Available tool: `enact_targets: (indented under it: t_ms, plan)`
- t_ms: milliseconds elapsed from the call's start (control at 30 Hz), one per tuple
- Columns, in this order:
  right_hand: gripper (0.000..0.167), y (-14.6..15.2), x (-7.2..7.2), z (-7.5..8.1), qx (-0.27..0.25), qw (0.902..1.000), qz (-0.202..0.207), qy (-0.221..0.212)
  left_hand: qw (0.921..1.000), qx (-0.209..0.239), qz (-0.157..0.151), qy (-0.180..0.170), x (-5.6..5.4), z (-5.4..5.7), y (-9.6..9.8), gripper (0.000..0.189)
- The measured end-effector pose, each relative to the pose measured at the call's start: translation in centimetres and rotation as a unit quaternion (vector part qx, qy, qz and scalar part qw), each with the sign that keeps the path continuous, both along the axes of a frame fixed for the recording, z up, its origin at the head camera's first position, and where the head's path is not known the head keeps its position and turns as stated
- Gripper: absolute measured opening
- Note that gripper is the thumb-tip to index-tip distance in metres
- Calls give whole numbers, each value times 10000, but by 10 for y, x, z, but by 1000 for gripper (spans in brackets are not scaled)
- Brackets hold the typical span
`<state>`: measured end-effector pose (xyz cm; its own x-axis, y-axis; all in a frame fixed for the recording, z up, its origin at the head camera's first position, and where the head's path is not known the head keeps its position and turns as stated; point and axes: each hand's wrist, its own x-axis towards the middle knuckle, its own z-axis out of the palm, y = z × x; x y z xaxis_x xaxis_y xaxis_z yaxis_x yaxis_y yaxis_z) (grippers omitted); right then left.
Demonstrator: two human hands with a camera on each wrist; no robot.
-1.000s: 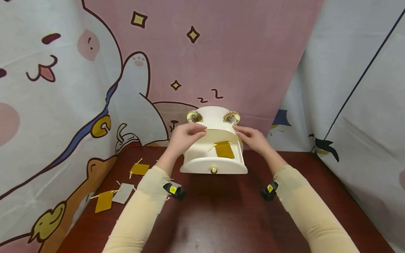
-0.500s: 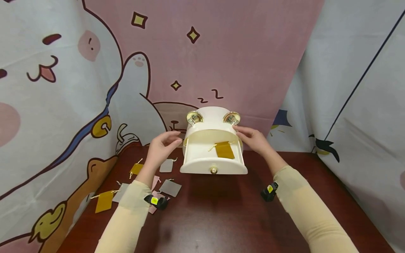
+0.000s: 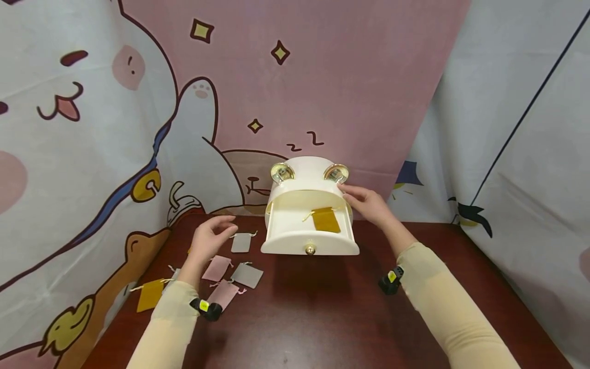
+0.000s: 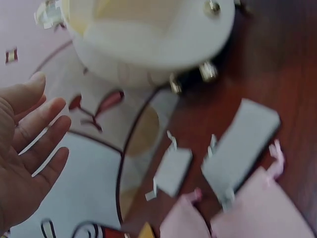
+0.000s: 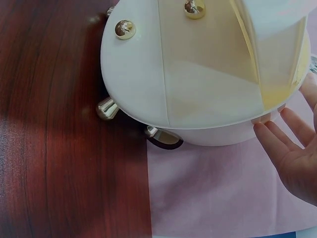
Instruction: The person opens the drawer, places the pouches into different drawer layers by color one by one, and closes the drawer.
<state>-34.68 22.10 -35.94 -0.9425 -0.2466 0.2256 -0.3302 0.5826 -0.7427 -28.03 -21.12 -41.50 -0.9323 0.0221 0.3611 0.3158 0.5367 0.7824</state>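
Hovering over the left part of the bench [image 3: 313, 323] with the left hand [image 3: 207, 242], fingers loosely bent and slightly apart, released and holding nothing, near a small grey pouch [image 3: 241, 243]. Touching the right side of a cream-white box [image 3: 308, 171] with the right hand [image 3: 369, 206], fingers extended and resting against its wall, not clenched. Raised above the bench on gold-coloured feet [image 5: 107, 108], as seen from the right wrist. On top of the box, a pair of round gold-rimmed fittings [image 3: 282, 173]; at its front, an open drawer [image 3: 286, 245] with a gold-coloured knob [image 3: 311, 250]. Inside the drawer, right of the middle, a flat mustard pouch [image 3: 326, 220] with a pale cord. Left of the box, on the bench, a second grey pouch [image 3: 247, 275] and two pink pouches [image 3: 216, 268]; farther left, partly beneath the sleeve [image 3: 161, 328] in the head view, a second mustard pouch [image 3: 150, 296]. Behind everything, a cartoon backdrop [image 3: 359, 77], mostly pink and white.
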Motion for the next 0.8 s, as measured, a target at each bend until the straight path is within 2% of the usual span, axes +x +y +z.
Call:
enact_targets:
  t_ms: [233, 367, 800]
  plan:
    - [48, -2, 1, 1, -2, 9999, -41, -99, 9992, -223, 259, -214, 7, -26, -37, 37]
    - [48, -2, 1, 2, 75, 9999, -78, -83, 9983, -327, 403, -276, 15, -37, -58, 39]
    - [48, -1, 2, 2, 104, 9999, -49, -70, 9902, -410, 1285, -375, 49, -55, -117, 46]
